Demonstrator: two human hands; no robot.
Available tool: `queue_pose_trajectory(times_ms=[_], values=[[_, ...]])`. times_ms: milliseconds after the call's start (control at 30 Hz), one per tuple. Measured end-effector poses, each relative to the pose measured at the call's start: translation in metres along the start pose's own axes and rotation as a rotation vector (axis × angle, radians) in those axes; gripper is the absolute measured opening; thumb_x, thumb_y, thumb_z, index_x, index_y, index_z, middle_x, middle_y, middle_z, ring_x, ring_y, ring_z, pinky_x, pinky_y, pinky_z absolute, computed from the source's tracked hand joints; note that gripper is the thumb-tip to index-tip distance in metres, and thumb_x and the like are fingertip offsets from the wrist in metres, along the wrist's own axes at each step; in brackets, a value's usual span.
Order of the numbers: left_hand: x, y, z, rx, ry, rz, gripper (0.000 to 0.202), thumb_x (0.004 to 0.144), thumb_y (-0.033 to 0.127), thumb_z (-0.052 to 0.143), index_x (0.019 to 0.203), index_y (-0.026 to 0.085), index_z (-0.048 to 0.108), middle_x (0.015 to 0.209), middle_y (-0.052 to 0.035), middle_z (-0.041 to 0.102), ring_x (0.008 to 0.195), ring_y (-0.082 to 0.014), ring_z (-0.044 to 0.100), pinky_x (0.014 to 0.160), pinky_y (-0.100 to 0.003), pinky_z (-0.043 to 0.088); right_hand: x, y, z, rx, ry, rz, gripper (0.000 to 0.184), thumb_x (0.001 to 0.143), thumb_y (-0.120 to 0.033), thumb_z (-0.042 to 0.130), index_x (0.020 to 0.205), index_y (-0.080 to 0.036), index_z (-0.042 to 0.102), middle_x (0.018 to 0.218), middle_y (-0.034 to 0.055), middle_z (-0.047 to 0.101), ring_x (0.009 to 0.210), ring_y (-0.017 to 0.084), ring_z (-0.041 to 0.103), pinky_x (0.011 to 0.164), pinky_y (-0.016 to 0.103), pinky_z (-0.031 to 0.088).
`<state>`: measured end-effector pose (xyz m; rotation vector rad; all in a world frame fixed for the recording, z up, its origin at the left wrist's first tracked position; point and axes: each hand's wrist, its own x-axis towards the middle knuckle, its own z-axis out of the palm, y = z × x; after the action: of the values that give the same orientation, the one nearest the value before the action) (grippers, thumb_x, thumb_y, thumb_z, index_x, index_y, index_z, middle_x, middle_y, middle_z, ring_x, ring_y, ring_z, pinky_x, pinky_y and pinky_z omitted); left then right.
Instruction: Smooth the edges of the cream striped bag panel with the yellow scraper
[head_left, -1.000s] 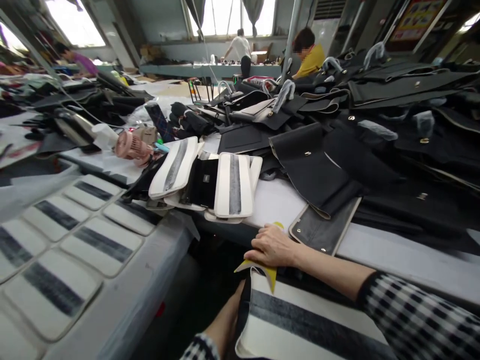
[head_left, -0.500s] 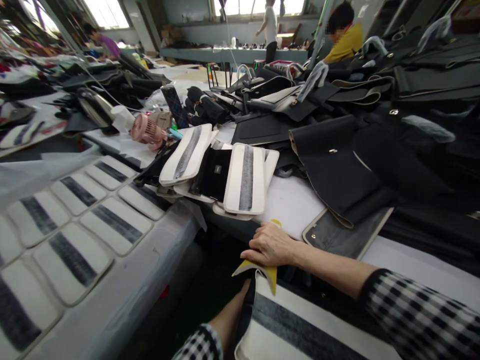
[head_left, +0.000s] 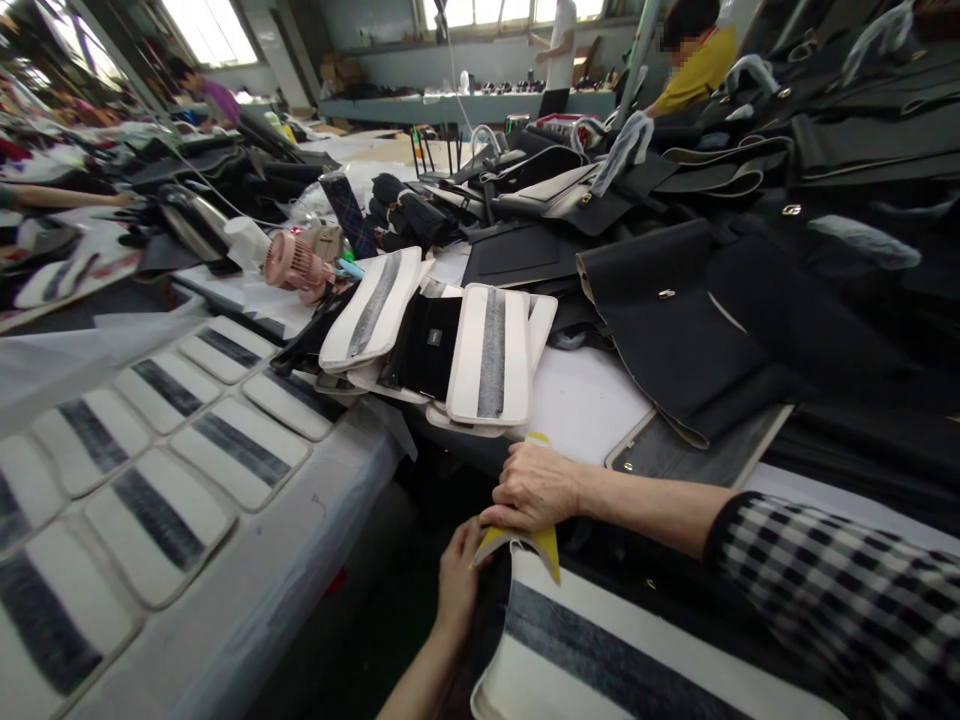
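Note:
My right hand is closed on a curved yellow piece with a paler inner side, just above the end of a white panel. That white panel carries a wide dark grey stripe and lies over black material at the bottom of the view. Beside the yellow piece's left tip is my left hand, its fingers bent and partly hidden. What they grip, if anything, does not show clearly.
White striped panels lie in rows on the covered table at left. More panels are stacked around a black piece ahead, near a pink fan. Black bag parts pile up at right. Other people work farther back.
My left hand has come up from behind the white panel to the yellow piece's left tip. My right hand has shifted slightly, still holding the yellow piece. Another person's arm appears far left.

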<state>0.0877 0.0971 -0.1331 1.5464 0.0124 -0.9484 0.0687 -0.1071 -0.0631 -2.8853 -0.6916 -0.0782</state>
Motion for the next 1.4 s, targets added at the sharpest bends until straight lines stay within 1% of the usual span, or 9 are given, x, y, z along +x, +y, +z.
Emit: queue_pose_trajectory(times_ms=[67, 167, 267, 533, 900, 1100, 1200, 1267, 1400], values=[[-0.013, 0.013, -0.004, -0.016, -0.017, 0.108, 0.071, 0.088, 0.068, 0.051, 0.130, 0.010, 0.056, 0.129, -0.0160, 0.061, 0.125, -0.0299, 0.055, 0.102, -0.039, 0.049, 0.001, 0.001, 0.000, -0.003, -0.001, -0.020, 0.060, 0.102, -0.049, 0.036, 0.063, -0.020, 0.070, 0.058, 0.0054, 0.072, 0.054, 0.016, 0.063, 0.057, 0.033, 0.028], [-0.040, 0.035, -0.006, 0.290, -0.162, 0.228, 0.060, 0.084, 0.054, 0.067, 0.133, 0.019, 0.058, 0.126, -0.0078, 0.064, 0.116, -0.0257, 0.062, 0.099, -0.030, 0.051, 0.002, 0.002, 0.000, -0.007, 0.003, -0.039, 0.058, 0.102, -0.049, 0.037, 0.062, -0.020, 0.069, 0.058, 0.0045, 0.071, 0.053, 0.015, 0.063, 0.058, 0.033, 0.029], [-0.053, 0.046, -0.002, 0.498, -0.192, 0.290, 0.049, 0.085, 0.047, 0.069, 0.129, 0.026, 0.062, 0.114, -0.0018, 0.070, 0.103, -0.0218, 0.067, 0.092, -0.024, 0.052, 0.002, 0.002, 0.000, -0.013, 0.010, -0.055, 0.060, 0.103, -0.050, 0.035, 0.063, -0.021, 0.069, 0.058, 0.0047, 0.071, 0.054, 0.016, 0.063, 0.060, 0.034, 0.029], [-0.051, 0.046, 0.003, 0.738, -0.160, 0.392, 0.042, 0.094, 0.049, 0.054, 0.124, 0.022, 0.063, 0.097, -0.0035, 0.070, 0.087, -0.0187, 0.066, 0.078, -0.022, 0.046, -0.003, 0.001, -0.001, -0.021, 0.005, -0.055, 0.062, 0.103, -0.051, 0.035, 0.060, -0.020, 0.067, 0.057, 0.0051, 0.071, 0.052, 0.017, 0.063, 0.062, 0.035, 0.029], [-0.050, 0.043, 0.003, 0.791, -0.159, 0.405, 0.035, 0.095, 0.047, 0.052, 0.114, 0.021, 0.067, 0.098, -0.0080, 0.070, 0.087, -0.0226, 0.066, 0.077, -0.027, 0.043, -0.010, 0.001, 0.005, -0.010, -0.018, -0.026, 0.062, 0.103, -0.052, 0.034, 0.062, -0.020, 0.069, 0.057, 0.0052, 0.071, 0.053, 0.017, 0.063, 0.062, 0.036, 0.028], [-0.048, 0.040, 0.004, 0.901, -0.209, 0.430, 0.042, 0.098, 0.047, 0.045, 0.118, 0.018, 0.067, 0.088, -0.0112, 0.069, 0.080, -0.0250, 0.065, 0.072, -0.032, 0.039, -0.023, -0.014, 0.003, -0.001, -0.064, 0.074, 0.065, 0.103, -0.051, 0.032, 0.061, -0.019, 0.069, 0.055, 0.0059, 0.070, 0.052, 0.018, 0.064, 0.058, 0.034, 0.027], [-0.049, 0.044, 0.003, 0.871, -0.203, 0.450, 0.041, 0.097, 0.047, 0.047, 0.115, 0.018, 0.069, 0.092, -0.0107, 0.069, 0.083, -0.0244, 0.065, 0.075, -0.031, 0.040, -0.030, -0.030, 0.002, -0.013, -0.077, 0.164, 0.066, 0.104, -0.048, 0.030, 0.059, -0.018, 0.068, 0.055, 0.0074, 0.070, 0.051, 0.019, 0.064, 0.057, 0.034, 0.026], [-0.047, 0.047, 0.003, 0.741, -0.251, 0.425, 0.040, 0.097, 0.049, 0.048, 0.107, 0.019, 0.071, 0.095, -0.0081, 0.069, 0.087, -0.0227, 0.064, 0.078, -0.028, 0.042, -0.034, -0.040, 0.003, -0.021, -0.080, 0.229, 0.065, 0.104, -0.044, 0.029, 0.060, -0.019, 0.068, 0.056, 0.0074, 0.071, 0.051, 0.019, 0.065, 0.056, 0.035, 0.025], [-0.034, 0.051, 0.011, 0.251, -0.428, 0.150, 0.054, 0.092, 0.064, 0.047, 0.098, 0.017, 0.073, 0.099, -0.0073, 0.070, 0.093, -0.0234, 0.063, 0.087, -0.029, 0.048, -0.043, -0.061, -0.005, -0.061, -0.094, 0.337, 0.055, 0.104, -0.039, 0.030, 0.071, -0.023, 0.070, 0.062, 0.0034, 0.073, 0.055, 0.019, 0.067, 0.054, 0.034, 0.023]])
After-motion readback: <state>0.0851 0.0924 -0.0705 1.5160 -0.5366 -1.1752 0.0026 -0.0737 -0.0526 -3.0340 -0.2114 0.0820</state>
